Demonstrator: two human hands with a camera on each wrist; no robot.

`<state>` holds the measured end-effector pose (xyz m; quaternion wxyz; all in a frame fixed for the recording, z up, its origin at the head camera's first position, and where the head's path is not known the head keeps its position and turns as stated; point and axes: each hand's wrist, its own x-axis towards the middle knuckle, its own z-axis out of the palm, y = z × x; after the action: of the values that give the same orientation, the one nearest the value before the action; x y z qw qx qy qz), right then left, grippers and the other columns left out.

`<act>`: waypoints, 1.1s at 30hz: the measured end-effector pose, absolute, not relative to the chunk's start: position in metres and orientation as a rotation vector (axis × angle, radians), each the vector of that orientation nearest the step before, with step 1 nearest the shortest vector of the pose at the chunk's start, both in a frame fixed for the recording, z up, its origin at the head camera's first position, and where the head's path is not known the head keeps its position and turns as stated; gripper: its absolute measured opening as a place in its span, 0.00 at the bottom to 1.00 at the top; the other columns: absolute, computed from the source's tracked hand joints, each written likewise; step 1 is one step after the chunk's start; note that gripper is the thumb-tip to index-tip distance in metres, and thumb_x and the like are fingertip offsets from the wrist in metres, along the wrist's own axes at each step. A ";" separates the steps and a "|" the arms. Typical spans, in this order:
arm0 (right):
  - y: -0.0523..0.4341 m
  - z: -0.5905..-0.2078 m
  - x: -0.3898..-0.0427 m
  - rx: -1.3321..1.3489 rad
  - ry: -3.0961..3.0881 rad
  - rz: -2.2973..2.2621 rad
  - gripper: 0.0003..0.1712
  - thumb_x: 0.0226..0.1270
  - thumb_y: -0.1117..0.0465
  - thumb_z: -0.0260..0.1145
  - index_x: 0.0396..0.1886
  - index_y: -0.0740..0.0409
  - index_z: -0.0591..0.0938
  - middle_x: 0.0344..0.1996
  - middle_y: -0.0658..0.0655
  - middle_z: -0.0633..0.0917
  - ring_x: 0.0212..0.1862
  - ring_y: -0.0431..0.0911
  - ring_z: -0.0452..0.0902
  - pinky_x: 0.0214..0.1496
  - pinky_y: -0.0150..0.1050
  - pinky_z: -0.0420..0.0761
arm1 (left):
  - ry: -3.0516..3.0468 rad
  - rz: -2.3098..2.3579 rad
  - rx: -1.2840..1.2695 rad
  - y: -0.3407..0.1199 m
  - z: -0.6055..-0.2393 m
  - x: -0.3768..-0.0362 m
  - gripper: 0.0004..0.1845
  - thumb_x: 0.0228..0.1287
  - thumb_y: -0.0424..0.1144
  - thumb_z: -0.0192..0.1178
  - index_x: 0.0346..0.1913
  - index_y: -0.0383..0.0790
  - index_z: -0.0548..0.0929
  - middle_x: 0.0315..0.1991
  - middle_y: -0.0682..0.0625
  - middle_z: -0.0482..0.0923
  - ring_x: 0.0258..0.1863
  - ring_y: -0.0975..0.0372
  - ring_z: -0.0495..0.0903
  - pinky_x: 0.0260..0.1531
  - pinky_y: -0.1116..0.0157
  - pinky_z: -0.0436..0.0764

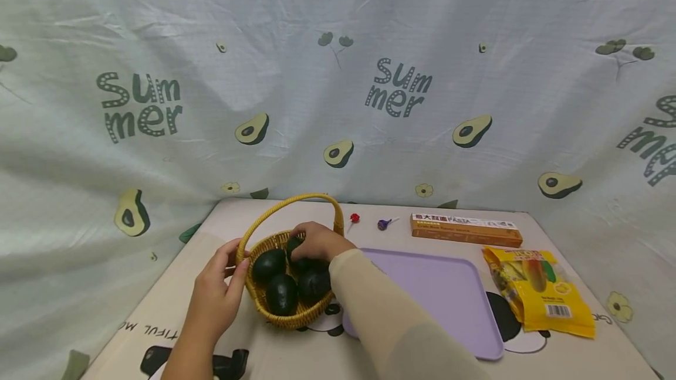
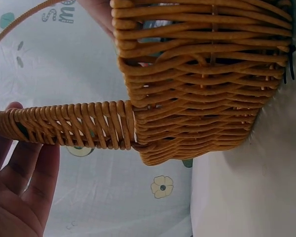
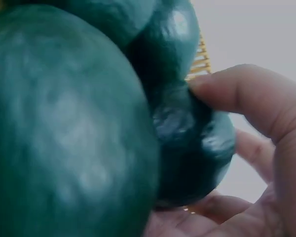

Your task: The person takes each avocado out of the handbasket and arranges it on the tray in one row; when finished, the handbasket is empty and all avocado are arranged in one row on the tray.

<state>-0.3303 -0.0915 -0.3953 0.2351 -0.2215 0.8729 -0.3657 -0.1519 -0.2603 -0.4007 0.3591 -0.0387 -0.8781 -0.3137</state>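
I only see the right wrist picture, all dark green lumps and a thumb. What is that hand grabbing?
Observer: The right hand grips a dark avocado inside a wicker basket.
Operator: Is the other hand doing something?
Observer: The left hand holds the basket's rim, beside the handle.
Operator: What's next to the basket?
Observer: A purple tray lies just to its right, with nothing on it.

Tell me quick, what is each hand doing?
Left hand: holds the woven yellow wicker basket by its rim.
Right hand: grips a dark green avocado.
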 end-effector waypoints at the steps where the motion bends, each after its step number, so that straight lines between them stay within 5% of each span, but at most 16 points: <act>1: -0.089 -0.393 -0.329 -0.617 2.376 -1.040 0.29 0.61 0.57 0.76 0.63 0.44 0.81 0.56 0.52 0.81 0.51 0.49 0.78 0.60 0.54 0.84 | -2.261 -0.808 -0.099 -0.261 -0.401 -0.152 0.21 0.72 0.29 0.62 0.65 0.37 0.74 0.47 0.47 0.84 0.47 0.55 0.85 0.47 0.63 0.89; 3: -0.085 -0.390 -0.328 -0.642 2.327 -1.111 0.28 0.64 0.57 0.73 0.65 0.42 0.80 0.61 0.53 0.79 0.52 0.49 0.78 0.54 0.52 0.87 | -2.252 -0.800 -0.097 -0.261 -0.401 -0.152 0.21 0.71 0.29 0.63 0.64 0.37 0.75 0.46 0.48 0.84 0.46 0.55 0.85 0.44 0.49 0.89; 7: -0.080 -0.385 -0.327 -0.728 2.250 -1.193 0.25 0.70 0.55 0.66 0.66 0.39 0.80 0.67 0.54 0.76 0.55 0.49 0.79 0.46 0.48 0.90 | -2.257 -0.793 -0.056 -0.262 -0.402 -0.152 0.21 0.70 0.29 0.65 0.63 0.37 0.76 0.46 0.49 0.84 0.45 0.57 0.85 0.44 0.66 0.89; 11: -0.077 -0.382 -0.329 -0.760 2.168 -1.270 0.26 0.69 0.56 0.67 0.66 0.36 0.79 0.63 0.56 0.77 0.55 0.50 0.80 0.47 0.49 0.90 | -2.274 -0.804 -0.023 -0.263 -0.402 -0.152 0.21 0.70 0.30 0.65 0.64 0.38 0.76 0.47 0.49 0.84 0.46 0.59 0.83 0.46 0.87 0.75; 18: -0.067 -0.380 -0.332 -0.792 2.117 -1.326 0.34 0.60 0.61 0.77 0.66 0.39 0.78 0.59 0.55 0.77 0.55 0.49 0.79 0.51 0.48 0.90 | -2.255 -0.813 -0.048 -0.260 -0.401 -0.152 0.20 0.70 0.29 0.64 0.63 0.37 0.77 0.47 0.48 0.84 0.44 0.58 0.84 0.44 0.66 0.89; 24: -0.057 -0.376 -0.329 -0.840 2.056 -1.380 0.29 0.64 0.59 0.72 0.65 0.37 0.80 0.60 0.53 0.80 0.56 0.48 0.79 0.54 0.51 0.88 | -2.258 -0.828 -0.038 -0.259 -0.402 -0.152 0.20 0.71 0.30 0.64 0.63 0.38 0.76 0.47 0.48 0.84 0.45 0.58 0.84 0.46 0.90 0.71; 33: -0.038 -0.364 -0.318 -0.845 1.881 -1.462 0.33 0.60 0.63 0.76 0.64 0.35 0.80 0.58 0.56 0.80 0.55 0.50 0.80 0.59 0.55 0.85 | -2.267 -0.822 -0.031 -0.261 -0.404 -0.154 0.20 0.71 0.30 0.63 0.64 0.37 0.76 0.48 0.48 0.84 0.46 0.58 0.83 0.46 0.92 0.69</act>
<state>-0.3181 -0.0385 -0.3642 0.3023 -0.3186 0.7093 -0.5514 -0.1538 -0.2610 -0.4038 0.3567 -0.0119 -0.8782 -0.3184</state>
